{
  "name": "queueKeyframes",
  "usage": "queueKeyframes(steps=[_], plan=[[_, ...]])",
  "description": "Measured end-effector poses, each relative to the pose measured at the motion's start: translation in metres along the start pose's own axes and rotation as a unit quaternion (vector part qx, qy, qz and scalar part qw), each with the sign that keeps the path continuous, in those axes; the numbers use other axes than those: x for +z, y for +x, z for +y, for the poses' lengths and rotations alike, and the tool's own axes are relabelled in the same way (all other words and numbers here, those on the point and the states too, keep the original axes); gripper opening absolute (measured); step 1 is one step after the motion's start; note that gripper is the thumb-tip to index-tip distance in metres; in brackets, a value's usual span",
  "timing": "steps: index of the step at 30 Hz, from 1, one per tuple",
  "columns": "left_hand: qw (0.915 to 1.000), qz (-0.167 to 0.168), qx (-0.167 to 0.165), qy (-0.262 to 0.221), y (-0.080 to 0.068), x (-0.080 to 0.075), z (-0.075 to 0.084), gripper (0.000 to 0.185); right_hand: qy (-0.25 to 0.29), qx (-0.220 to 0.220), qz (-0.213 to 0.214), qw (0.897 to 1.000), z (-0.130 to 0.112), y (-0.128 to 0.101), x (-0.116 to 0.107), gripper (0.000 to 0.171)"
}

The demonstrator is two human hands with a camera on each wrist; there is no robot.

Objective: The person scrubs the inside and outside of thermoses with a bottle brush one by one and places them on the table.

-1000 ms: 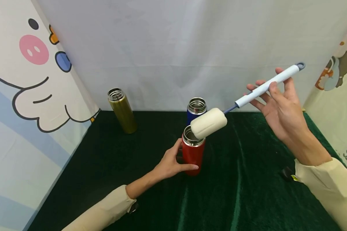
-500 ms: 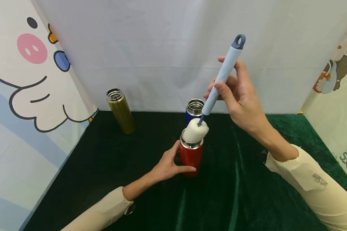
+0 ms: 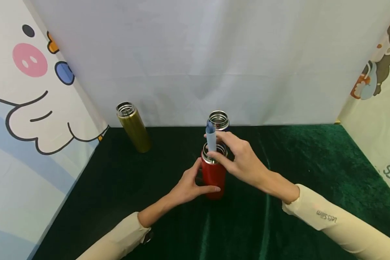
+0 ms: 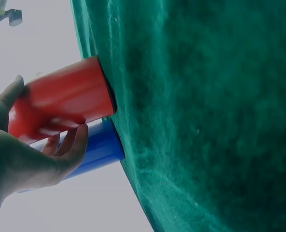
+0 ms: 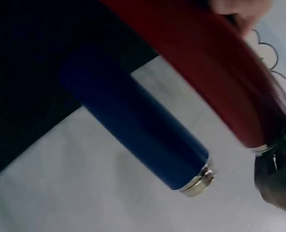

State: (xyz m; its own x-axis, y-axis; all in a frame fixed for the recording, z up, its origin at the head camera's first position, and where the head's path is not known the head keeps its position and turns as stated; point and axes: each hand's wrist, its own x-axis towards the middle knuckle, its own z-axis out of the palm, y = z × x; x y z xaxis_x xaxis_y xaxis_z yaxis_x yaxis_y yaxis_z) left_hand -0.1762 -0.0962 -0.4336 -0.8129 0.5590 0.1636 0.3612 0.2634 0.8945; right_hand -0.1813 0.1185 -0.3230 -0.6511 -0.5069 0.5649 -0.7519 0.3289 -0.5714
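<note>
A red bottle with a steel mouth stands upright on the green cloth. My left hand grips its side, the thumb across the front; fingers curl round the bottle in the left wrist view. Above the mouth, my right hand pinches the light-blue handle of a sponge bottle brush between thumb and fingers. Only the handle's upper part and its dark-blue loop end show. The white sponge head is hidden inside the red bottle. Right behind stands a lidless blue bottle, partly covered by the red one in the head view.
A gold bottle, open at the top, stands at the back left. Green velvety cloth covers the table up to a pale curtain. Printed cartoon sheets hang at both sides.
My right hand swung the brush from the right to upright over the red bottle, then pushed it down inside; the sponge went out of sight. My left hand kept its grip on the bottle.
</note>
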Motion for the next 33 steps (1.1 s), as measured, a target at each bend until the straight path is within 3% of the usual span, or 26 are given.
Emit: queueKeyframes(steps=[2,9,14,19,23,25,33], plan=[[1.0000,-0.006,-0.002,0.005,0.001,0.000,-0.001,0.086,0.001,-0.001,0.013,1.000,0.008,-0.008,0.003,0.041],[0.9986,-0.049,-0.007,0.019,0.001,-0.003,-0.006,0.076,0.088,0.064,0.022,0.994,0.015,-0.012,-0.011,0.035],[0.9992,-0.040,-0.001,0.010,-0.002,-0.011,-0.001,0.076,0.169,0.053,0.060,0.982,0.011,-0.020,-0.024,0.041],[0.9970,-0.006,-0.006,0.076,-0.012,-0.023,0.007,0.077,0.253,0.015,0.119,0.960,0.007,-0.030,-0.041,0.046],[0.9881,-0.002,-0.013,0.153,-0.018,-0.033,0.007,0.082,0.288,-0.014,0.176,0.941,0.009,-0.038,-0.054,0.041],[0.9839,-0.004,-0.013,0.178,-0.021,-0.037,0.004,0.083,0.313,-0.027,0.205,0.927,0.011,-0.042,-0.058,0.037],[0.9813,-0.035,-0.004,0.189,-0.026,-0.042,-0.002,0.084,0.352,-0.035,0.335,0.873,0.008,-0.051,-0.066,0.032]])
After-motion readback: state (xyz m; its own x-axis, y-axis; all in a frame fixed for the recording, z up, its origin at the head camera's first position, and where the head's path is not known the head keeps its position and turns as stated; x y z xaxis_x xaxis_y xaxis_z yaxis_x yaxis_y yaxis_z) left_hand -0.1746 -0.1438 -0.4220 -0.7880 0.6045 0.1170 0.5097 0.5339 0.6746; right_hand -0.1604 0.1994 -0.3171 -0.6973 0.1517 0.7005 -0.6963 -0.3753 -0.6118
